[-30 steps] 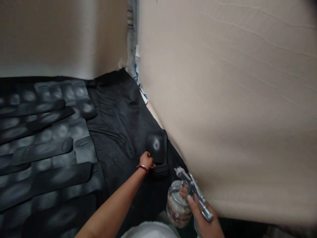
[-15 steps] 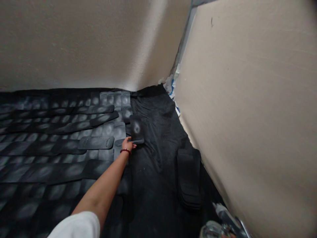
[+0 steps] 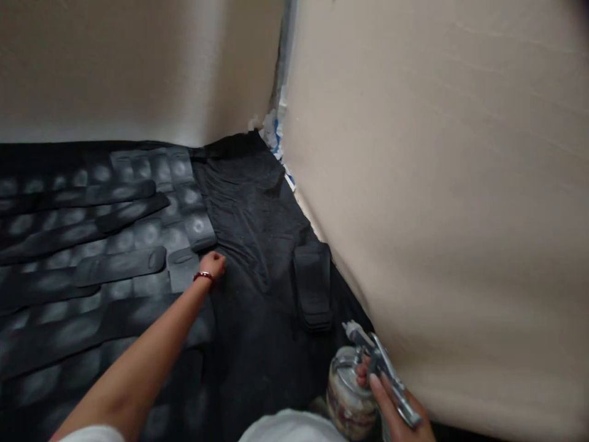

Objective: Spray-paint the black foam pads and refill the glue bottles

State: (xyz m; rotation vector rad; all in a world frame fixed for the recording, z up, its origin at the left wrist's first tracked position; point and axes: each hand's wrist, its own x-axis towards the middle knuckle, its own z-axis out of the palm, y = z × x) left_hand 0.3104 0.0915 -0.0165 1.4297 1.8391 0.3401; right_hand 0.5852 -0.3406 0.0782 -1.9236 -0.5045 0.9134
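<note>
My left hand (image 3: 213, 264), with a red bracelet at the wrist, is curled closed at the right edge of the laid-out pieces. No object shows in its fingers. Just beyond it lies a flat black piece (image 3: 200, 228) with a pale round spot, at the end of overlapping rows. A greyer piece (image 3: 183, 267) with an oval mark lies right beside the hand. At the lower right, my right hand (image 3: 391, 402) grips a metal spray gun (image 3: 375, 353) by its handle. Under the gun hangs a paint-smeared cup (image 3: 348, 387). Its nozzle points forward.
Long strips of dark pieces (image 3: 124, 267) with pale spots cover the left of the black floor sheet (image 3: 257, 344). A stack of black pieces (image 3: 313, 285) stands by the right beige wall (image 3: 437, 184). Another beige wall (image 3: 115, 73) closes off the back, with torn scraps (image 3: 271, 135) in the corner.
My left hand has let go of the spotted black piece, which now lies flat at the row's end. The view has swung right, bringing my right hand and the spray gun further into sight.
</note>
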